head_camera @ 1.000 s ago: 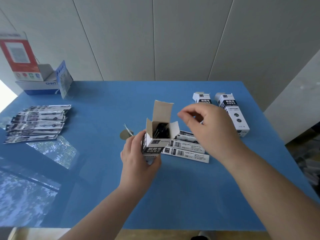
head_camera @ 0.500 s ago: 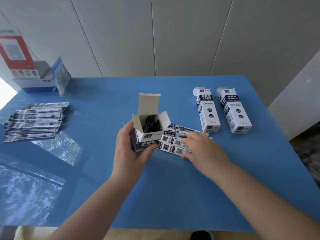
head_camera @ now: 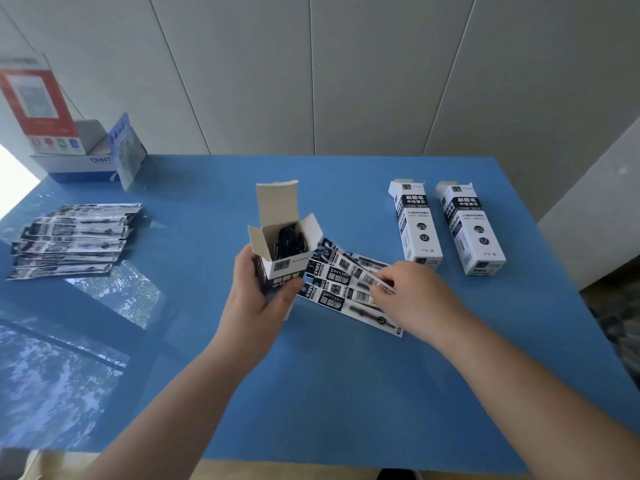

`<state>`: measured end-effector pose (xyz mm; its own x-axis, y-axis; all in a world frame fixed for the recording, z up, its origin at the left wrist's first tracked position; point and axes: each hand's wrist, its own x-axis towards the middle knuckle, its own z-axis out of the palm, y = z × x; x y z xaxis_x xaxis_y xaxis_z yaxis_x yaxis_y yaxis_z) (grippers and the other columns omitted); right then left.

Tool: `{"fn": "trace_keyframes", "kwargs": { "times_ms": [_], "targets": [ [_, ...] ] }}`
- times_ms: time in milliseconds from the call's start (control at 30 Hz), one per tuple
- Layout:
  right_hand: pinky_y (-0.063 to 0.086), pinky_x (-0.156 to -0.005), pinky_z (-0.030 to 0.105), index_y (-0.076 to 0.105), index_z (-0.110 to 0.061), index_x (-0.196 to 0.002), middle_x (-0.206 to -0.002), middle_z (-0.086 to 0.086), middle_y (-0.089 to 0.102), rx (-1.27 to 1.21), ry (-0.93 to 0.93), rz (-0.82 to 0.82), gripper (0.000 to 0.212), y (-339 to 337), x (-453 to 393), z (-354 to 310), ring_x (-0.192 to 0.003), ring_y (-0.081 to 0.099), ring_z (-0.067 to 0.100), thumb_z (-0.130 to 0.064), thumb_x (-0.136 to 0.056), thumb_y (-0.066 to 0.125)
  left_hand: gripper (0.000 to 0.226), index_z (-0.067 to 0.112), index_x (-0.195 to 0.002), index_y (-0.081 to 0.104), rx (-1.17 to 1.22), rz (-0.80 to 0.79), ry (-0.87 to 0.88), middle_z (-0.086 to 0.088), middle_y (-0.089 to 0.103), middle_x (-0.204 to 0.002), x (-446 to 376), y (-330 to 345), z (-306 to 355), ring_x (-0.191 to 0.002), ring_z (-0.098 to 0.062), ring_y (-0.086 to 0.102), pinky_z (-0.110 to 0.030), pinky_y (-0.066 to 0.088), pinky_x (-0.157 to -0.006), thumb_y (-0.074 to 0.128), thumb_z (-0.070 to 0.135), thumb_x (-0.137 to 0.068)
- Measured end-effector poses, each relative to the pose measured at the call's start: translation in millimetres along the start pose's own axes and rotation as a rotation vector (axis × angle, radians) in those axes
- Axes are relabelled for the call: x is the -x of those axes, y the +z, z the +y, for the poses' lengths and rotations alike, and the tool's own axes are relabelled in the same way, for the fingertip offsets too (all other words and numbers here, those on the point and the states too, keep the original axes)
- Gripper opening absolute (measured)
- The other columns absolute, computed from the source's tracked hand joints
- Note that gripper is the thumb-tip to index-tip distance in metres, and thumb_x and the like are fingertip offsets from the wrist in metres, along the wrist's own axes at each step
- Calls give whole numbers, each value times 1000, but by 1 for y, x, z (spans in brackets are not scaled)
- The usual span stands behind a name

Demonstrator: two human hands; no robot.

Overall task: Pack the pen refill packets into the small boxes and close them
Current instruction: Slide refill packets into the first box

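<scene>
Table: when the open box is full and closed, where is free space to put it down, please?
Bare table lies between the left packet stack and the open box, and along the near edge. Crowded: the loose packets under the right hand, and the two closed boxes far right.

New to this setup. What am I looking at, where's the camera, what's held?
No machine here: a person's two bare hands, filmed by one wide-angle camera on their head, looking down at a blue table. The left hand grips an open small box with dark refills inside. The right hand pinches one of the refill packets fanned beside the box. Two closed boxes lie far right; another packet stack lies far left.
</scene>
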<state>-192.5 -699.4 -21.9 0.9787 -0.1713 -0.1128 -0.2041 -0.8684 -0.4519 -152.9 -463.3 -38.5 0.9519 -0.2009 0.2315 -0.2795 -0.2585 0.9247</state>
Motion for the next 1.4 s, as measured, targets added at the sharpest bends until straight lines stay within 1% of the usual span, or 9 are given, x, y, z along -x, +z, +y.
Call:
{"fn": "trace_keyframes", "kwargs": {
  "times_ms": [167,267,333,533,667,867,1133,1267,1400],
  "targets": [
    [32,-50,26,64,-8,-73,-54,-2,50,-342,139,-10,33,-22,-1,2,-50,40,9,-35,-93,66,56,55,-102,37,-32,-27,9,35,58,-105,-3,-1,4,-96,15,59,0,42,-74,66,8,-94],
    [44,-56,19,75,-12,-79,-66,-5,71,-655,224,-53,26,-32,4,-2,-57,61,6,-34,-93,70,65,61,-106,37,-16,-42,21,16,58,-115,-1,0,7,-98,14,60,1,42,-76,65,4,-94],
    [48,-62,18,80,-18,-84,-80,-6,78,-787,235,-86,19,-38,8,-9,-66,69,5,-32,-94,71,70,68,-104,36,-22,-62,28,25,59,-111,-1,-1,7,-97,14,60,1,42,-76,65,4,-94],
    [53,-55,20,82,-19,-77,-72,1,73,-1155,75,5,13,-64,19,-41,-58,59,8,-21,-88,76,75,74,-101,34,-30,-118,44,40,57,-101,-2,-3,6,-95,13,60,0,42,-76,64,5,-95],
    [55,-56,20,81,-18,-76,-77,5,78,-1155,-60,96,19,-84,21,-63,-61,67,9,-22,-93,73,69,71,-113,30,-49,-138,76,34,55,-109,-2,-1,8,-100,6,59,-6,44,-81,63,13,-95],
    [61,-59,30,77,-12,-78,-73,5,78,-925,-34,201,16,-87,15,-89,-58,73,14,-19,-91,71,63,70,-121,21,-142,-148,113,0,52,-127,2,3,7,-120,-23,53,-44,47,-101,61,36,-88],
    [63,-66,42,73,-16,-75,-69,-9,77,-591,-64,248,19,-79,19,-106,-59,74,12,-31,-86,68,54,69,-122,22,-196,-136,198,8,49,-123,4,8,9,-114,-22,50,-49,45,-97,56,47,-86],
    [64,-69,47,72,-14,-76,-68,-6,77,-662,-29,232,18,-80,16,-104,-62,76,16,-30,-84,67,49,52,-125,28,-179,-128,181,21,45,-124,7,8,9,-115,-17,49,-52,44,-97,57,44,-87],
    [64,-70,50,71,-11,-79,-68,-4,77,-690,-14,233,22,-80,13,-101,-62,76,15,-32,-83,69,50,56,-125,28,-184,-129,182,25,43,-126,7,9,10,-117,-15,49,-52,43,-98,57,45,-86]
  ]
}}
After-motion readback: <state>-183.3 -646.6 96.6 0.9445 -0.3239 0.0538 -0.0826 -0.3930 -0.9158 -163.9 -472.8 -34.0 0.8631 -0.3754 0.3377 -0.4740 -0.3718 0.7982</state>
